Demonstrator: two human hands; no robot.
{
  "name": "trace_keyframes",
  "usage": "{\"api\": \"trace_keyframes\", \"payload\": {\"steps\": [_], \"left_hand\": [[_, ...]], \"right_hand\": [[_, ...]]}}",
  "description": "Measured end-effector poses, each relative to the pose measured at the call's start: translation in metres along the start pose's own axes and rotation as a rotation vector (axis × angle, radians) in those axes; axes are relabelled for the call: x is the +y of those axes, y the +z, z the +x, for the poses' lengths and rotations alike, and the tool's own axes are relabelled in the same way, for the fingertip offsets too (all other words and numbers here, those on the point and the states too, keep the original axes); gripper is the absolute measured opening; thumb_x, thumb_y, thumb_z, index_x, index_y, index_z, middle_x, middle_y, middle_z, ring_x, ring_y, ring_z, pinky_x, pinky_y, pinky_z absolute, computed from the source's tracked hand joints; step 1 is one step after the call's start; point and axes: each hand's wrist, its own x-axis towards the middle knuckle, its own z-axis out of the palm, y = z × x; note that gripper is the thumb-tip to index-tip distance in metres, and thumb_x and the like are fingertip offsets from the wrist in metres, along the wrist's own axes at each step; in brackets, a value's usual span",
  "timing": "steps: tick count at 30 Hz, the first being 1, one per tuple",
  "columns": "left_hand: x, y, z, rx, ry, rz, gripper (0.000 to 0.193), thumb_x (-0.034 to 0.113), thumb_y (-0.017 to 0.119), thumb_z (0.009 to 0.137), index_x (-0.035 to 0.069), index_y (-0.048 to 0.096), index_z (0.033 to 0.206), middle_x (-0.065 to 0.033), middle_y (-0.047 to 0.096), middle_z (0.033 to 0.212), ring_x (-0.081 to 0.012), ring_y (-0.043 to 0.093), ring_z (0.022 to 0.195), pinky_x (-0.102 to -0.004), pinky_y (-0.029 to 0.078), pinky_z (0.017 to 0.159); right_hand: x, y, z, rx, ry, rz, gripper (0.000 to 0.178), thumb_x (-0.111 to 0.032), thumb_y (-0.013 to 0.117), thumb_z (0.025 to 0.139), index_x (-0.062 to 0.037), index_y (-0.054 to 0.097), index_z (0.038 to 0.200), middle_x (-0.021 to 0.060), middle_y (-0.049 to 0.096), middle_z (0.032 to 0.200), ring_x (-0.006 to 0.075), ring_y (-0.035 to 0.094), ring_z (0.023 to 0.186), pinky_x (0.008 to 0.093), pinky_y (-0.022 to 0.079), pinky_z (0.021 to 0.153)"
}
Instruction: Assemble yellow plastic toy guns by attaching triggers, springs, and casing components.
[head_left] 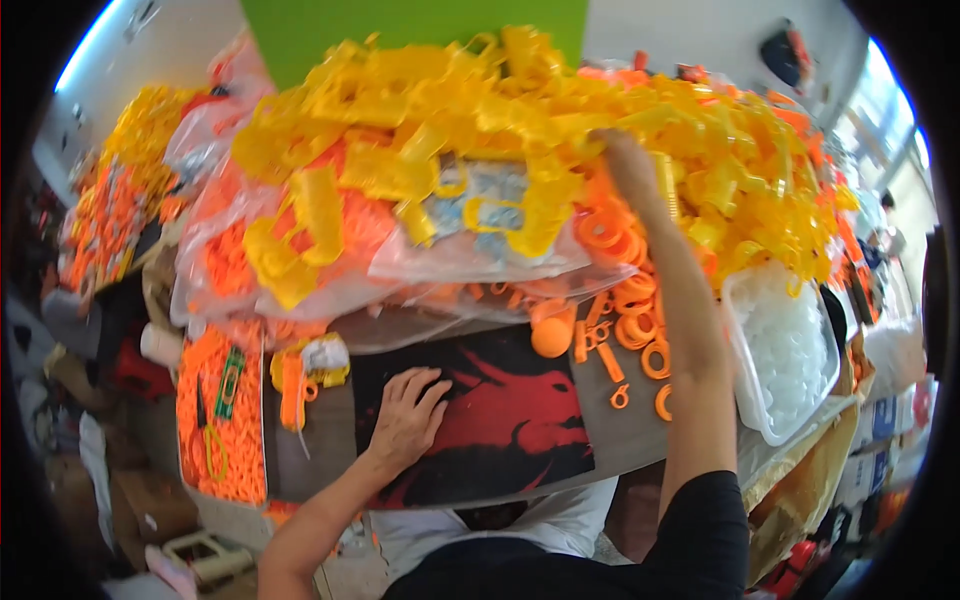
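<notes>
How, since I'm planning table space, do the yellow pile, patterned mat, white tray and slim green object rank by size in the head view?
Largest to smallest:
1. Yellow pile
2. Patterned mat
3. White tray
4. Slim green object

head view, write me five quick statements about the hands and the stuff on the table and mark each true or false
1. The left hand lies on the black and red mat. True.
2. The yellow-handled tool lies on the mat. False: it lies on the orange parts in the box at the left.
3. The white tray stands to the right of the mat. True.
4. The right hand is inside the white tray. False: it is at the pile of yellow parts, beyond the mat.
5. The panel behind the pile is green. True.
</notes>
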Motion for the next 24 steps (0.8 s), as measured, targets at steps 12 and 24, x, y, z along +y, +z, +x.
{"api": "trace_keyframes", "payload": {"steps": [12, 24], "left_hand": [[-0.018, 0.021, -0.006, 0.197, 0.059, -0.022, 0.032, 0.016, 0.071, 0.087, 0.007, 0.065, 0.117, -0.0085, 0.06, 0.123, -0.0292, 0.054, 0.122, -0.0449, 0.042, 0.105], [0.069, 0.007, -0.215, 0.909, -0.376, -0.145, 0.019, -0.011, 0.059, 0.085, 0.004, 0.061, 0.095, -0.015, 0.063, 0.106, -0.0307, 0.06, 0.097, -0.0418, 0.046, 0.088]], "right_hand": [[-0.147, -0.125, -0.1, 0.17, 0.129, 0.404, 0.027, -0.011, 0.059, 0.104, 0.0036, 0.067, 0.125, 0.0113, 0.074, 0.111, 0.0194, 0.069, 0.104, 0.0342, 0.052, 0.091], [-0.359, -0.066, -0.282, -0.403, -0.29, 0.273, 0.048, -0.01, 0.065, 0.097, -0.0102, 0.056, 0.144, 0.012, 0.062, 0.124, 0.0284, 0.057, 0.122, 0.0453, 0.037, 0.109]]}}
